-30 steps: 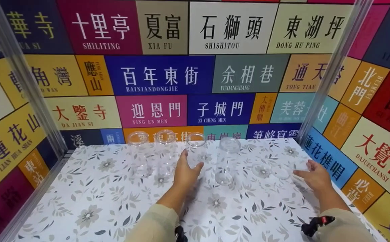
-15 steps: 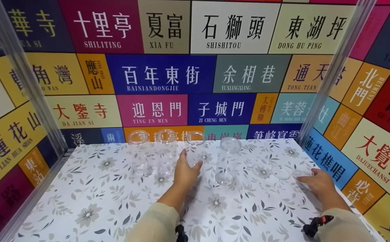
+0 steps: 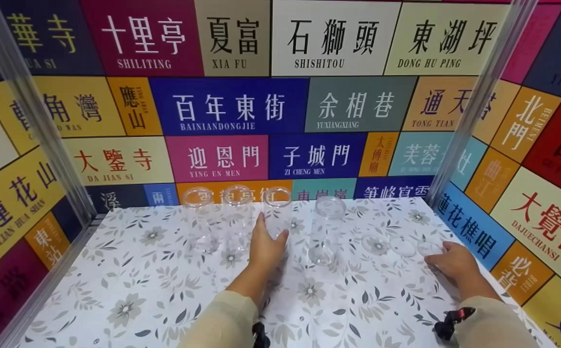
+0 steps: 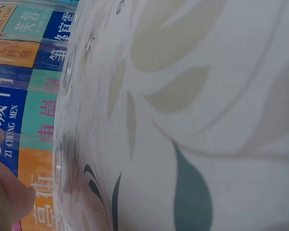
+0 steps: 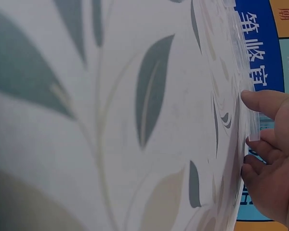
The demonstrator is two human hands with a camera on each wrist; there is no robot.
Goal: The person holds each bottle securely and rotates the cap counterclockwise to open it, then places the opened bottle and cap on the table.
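Four clear, upright jars stand on a bench (image 3: 164, 290) covered in a pale floral print, before a wall of coloured name panels (image 3: 234, 106). Take as landmark the capped jar (image 3: 327, 232), which has what looks like a flat lid over its top. Just left of it is the held jar (image 3: 275, 220); farther left are a middle jar (image 3: 238, 222) and an end jar (image 3: 200, 222). Both appear uncapped, and no contents show through any of the walls. The left hand (image 3: 266, 246) curves round the near side of the held jar, thumb on one flank and fingers on the other. Well to the right of the capped jar, the right hand (image 3: 454, 263) pinches the edge of the held disc (image 3: 431, 249) between thumb and fingers, close to the bench. Two more clear discs (image 3: 401, 246) lie between the capped jar and that disc. The jars are probably light, stiff, slick plastic, easily tipped, so best steadied at mid-wall; the thin disc is likely handled best by its rim.
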